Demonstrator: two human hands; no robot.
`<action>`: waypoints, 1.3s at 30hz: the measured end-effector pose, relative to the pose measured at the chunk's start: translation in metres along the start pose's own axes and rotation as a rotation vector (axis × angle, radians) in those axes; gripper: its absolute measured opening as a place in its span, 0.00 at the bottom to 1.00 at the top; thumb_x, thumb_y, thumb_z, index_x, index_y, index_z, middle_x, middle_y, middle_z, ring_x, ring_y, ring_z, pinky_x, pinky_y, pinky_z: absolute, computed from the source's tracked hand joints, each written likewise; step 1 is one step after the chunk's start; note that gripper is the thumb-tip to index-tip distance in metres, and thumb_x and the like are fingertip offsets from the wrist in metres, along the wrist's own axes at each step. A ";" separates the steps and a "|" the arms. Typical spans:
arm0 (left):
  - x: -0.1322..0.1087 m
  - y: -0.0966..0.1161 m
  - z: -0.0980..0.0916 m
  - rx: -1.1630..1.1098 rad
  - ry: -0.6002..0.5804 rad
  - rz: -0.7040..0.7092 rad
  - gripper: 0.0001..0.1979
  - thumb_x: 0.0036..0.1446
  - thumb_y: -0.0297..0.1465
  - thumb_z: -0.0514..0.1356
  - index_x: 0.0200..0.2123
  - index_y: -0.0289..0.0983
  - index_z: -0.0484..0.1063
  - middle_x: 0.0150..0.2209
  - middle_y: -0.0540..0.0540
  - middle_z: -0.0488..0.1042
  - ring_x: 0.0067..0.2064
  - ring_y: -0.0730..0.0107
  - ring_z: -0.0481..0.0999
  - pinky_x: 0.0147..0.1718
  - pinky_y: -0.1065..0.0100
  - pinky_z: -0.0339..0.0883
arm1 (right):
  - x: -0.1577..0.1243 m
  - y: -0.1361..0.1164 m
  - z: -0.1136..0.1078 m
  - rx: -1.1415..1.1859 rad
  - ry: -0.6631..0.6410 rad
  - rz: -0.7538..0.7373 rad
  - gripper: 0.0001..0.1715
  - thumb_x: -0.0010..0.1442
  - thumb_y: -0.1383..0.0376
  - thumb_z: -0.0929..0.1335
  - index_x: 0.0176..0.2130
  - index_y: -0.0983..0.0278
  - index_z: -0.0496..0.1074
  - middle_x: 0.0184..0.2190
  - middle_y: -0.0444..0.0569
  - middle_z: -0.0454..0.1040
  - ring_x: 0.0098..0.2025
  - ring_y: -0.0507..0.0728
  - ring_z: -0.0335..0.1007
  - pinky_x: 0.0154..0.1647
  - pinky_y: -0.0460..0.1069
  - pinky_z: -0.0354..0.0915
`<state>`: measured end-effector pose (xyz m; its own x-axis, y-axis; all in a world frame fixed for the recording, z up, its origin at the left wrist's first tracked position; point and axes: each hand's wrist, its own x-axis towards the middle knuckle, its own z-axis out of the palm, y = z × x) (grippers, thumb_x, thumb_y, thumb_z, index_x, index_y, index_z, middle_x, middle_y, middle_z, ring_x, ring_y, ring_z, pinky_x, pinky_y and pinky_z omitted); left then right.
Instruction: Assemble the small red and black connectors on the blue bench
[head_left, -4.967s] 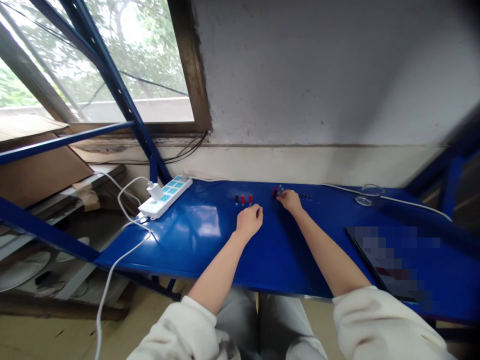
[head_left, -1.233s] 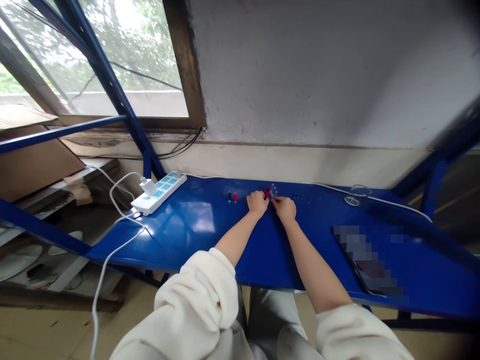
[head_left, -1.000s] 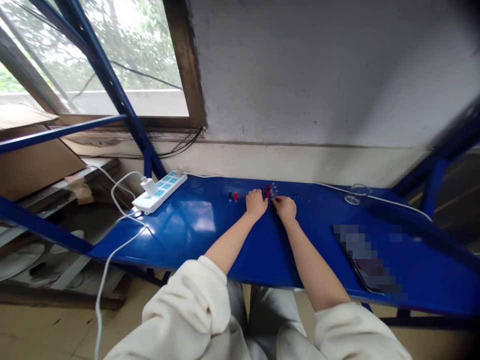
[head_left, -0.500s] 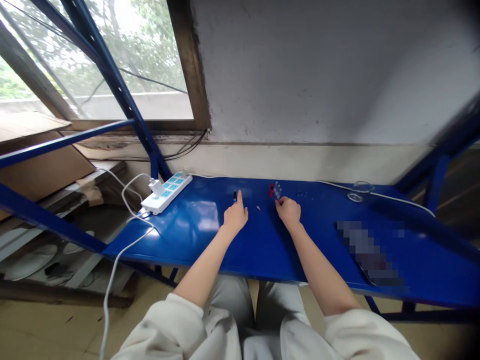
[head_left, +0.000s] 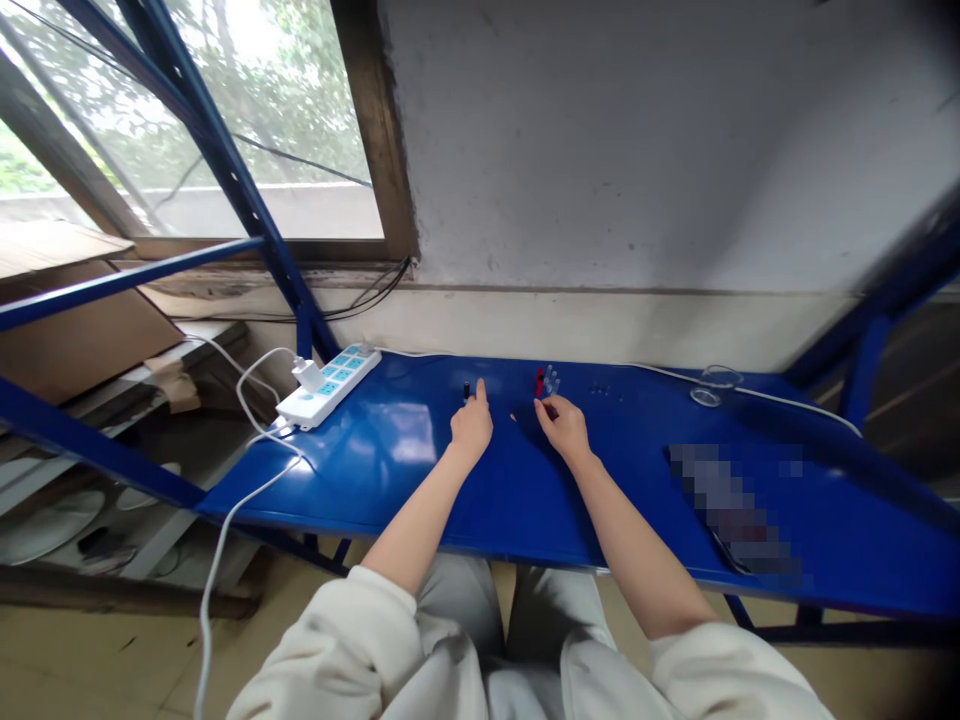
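Note:
Both my hands rest on a blue metal shelf [head_left: 390,470]. My left hand [head_left: 471,430] has its index finger stretched toward a small black post [head_left: 466,390], its other fingers curled under; what they hold, if anything, is hidden. My right hand [head_left: 564,427] lies low with its fingers stretched to the left, the tips close to a tiny reddish bit [head_left: 513,417] on the shelf. Just beyond that hand stand a small red post [head_left: 538,382] and a few clear pieces [head_left: 552,380].
A white power strip [head_left: 327,385] with a plugged charger and white cable lies at the back left. Tiny dark bits [head_left: 602,388], a glass dish [head_left: 705,396] and a flat dark object [head_left: 739,500] are to the right. The wall runs behind, with a window frame at the left.
My left hand moved left, from beside the right hand to the black post. The red post next to the black one is no longer visible. My right hand drew back slightly and reached left.

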<state>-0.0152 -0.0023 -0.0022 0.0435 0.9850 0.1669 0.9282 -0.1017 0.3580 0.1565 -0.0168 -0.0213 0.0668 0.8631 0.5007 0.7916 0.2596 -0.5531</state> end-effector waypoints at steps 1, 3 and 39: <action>0.002 0.001 0.000 -0.014 0.013 0.005 0.23 0.57 0.27 0.45 0.57 0.36 0.50 0.42 0.34 0.69 0.39 0.60 0.74 0.38 0.64 0.64 | 0.000 0.000 0.000 0.008 0.003 -0.005 0.21 0.59 0.54 0.55 0.28 0.63 0.67 0.25 0.48 0.69 0.27 0.52 0.64 0.29 0.45 0.58; 0.005 0.002 0.001 -0.077 0.037 0.038 0.19 0.56 0.24 0.46 0.52 0.36 0.58 0.42 0.36 0.69 0.39 0.61 0.73 0.38 0.64 0.64 | 0.000 -0.001 -0.001 0.024 0.006 -0.016 0.21 0.59 0.54 0.55 0.28 0.63 0.67 0.25 0.48 0.69 0.26 0.52 0.63 0.28 0.45 0.57; -0.009 0.009 0.012 -1.404 -0.109 0.105 0.17 0.52 0.40 0.55 0.40 0.34 0.61 0.29 0.48 0.72 0.14 0.81 0.66 0.13 0.77 0.50 | 0.001 -0.012 0.005 0.471 -0.047 0.070 0.17 0.56 0.52 0.58 0.31 0.63 0.62 0.22 0.43 0.66 0.22 0.49 0.60 0.25 0.44 0.57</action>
<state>-0.0024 -0.0106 -0.0116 0.1762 0.9634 0.2020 -0.2141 -0.1627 0.9631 0.1440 -0.0168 -0.0176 0.0741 0.9015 0.4264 0.4236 0.3586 -0.8318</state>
